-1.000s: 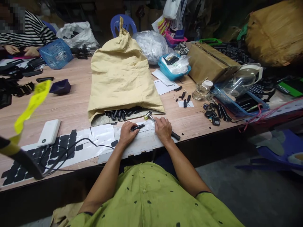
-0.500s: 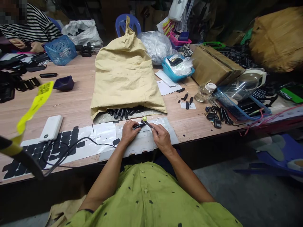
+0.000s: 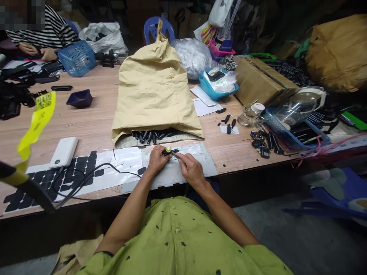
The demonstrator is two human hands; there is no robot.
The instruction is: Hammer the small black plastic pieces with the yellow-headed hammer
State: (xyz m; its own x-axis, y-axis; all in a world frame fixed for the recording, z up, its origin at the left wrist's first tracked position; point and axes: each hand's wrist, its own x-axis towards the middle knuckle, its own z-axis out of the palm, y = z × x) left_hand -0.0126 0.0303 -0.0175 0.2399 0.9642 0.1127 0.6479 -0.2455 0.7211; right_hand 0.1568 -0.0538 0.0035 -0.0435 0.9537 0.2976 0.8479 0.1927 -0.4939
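Observation:
My left hand (image 3: pixel 157 158) is closed on a small slim black part (image 3: pixel 173 150) and holds it low over a grey-white board (image 3: pixel 197 164). My right hand (image 3: pixel 191 169) grips the thin handle of what looks like a small hammer (image 3: pixel 168 149) with a round yellow-green end. The hammer's head is over the black part, close to my left fingertips; whether the two touch I cannot tell. Just beyond my hands, several black pieces (image 3: pixel 147 136) stick out of the mouth of a beige cloth sack (image 3: pixel 155 88).
A white power bank (image 3: pixel 63 152), a black cable (image 3: pixel 106 165) and a sheet of black stickers (image 3: pixel 83 168) lie to the left. On the right are keys (image 3: pixel 256 139), a blue basket (image 3: pixel 298 141), a glass jar (image 3: pixel 248 116) and a cardboard box (image 3: pixel 258 82). A co-worker's hands (image 3: pixel 37 51) show at far left.
The hammer's head has moved left and slightly down onto the black part by my left fingers. My right hand has followed it leftward. The camera view has shifted slightly.

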